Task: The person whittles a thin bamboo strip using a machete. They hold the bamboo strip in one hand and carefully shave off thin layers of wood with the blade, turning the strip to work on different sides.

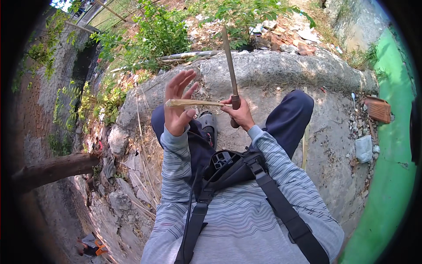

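My right hand (241,115) is closed round the dark handle of a long-bladed knife (231,61), whose blade points away from me. Its thumb and fingertips also pinch one end of a pale, flat strip (198,102), which looks like split bamboo. The strip runs leftward across the front of my left hand (178,105), its wider end near the palm. On my left hand the fingers are raised and apart, not wrapped round the strip. Whether the strip touches that palm I cannot tell.
I sit with knees bent on a concrete slab (329,145) with a raised kerb (285,68) ahead. Leafy plants (162,35) grow beyond. A log (57,169) juts in at left. At right lie an orange-brown block (378,110) and white bag (364,148) beside a green wall (395,176).
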Demonstrator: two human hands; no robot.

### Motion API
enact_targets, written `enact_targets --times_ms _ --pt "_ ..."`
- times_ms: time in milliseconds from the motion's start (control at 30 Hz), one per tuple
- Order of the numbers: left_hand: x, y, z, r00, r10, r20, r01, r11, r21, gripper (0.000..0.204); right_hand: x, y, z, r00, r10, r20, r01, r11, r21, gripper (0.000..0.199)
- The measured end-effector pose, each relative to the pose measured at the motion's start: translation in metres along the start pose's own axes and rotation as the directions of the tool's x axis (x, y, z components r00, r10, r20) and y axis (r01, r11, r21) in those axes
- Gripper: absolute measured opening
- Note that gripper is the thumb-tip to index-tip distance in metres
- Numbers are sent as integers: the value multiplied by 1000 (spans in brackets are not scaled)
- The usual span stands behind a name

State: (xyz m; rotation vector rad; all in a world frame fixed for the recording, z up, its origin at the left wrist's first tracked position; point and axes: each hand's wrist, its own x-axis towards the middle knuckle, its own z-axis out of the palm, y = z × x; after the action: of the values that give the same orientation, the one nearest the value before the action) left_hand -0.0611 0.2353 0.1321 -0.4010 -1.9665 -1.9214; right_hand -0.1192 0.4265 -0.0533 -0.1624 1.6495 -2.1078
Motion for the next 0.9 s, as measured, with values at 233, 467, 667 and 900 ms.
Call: enact_targets --times_ms 233,467,667,900 --pt "32 24 7 987 154 -52 -161 976 -149 60 11 5 -4 981 -193 -24 190 978 -83 33" --pt "48 28 41 943 107 -316 -177 963 -203 58 -15 -22 -16 952 -268 -144 155 835 -528 30" --pt "60 32 43 905 54 -421 -163 960 -228 58 -55 -39 -36 997 -70 9 68 909 -412 25" --pt "63 24 48 744 179 -643 -220 975 17 54 -66 -86 -19 950 6 313 89 953 -289 23"
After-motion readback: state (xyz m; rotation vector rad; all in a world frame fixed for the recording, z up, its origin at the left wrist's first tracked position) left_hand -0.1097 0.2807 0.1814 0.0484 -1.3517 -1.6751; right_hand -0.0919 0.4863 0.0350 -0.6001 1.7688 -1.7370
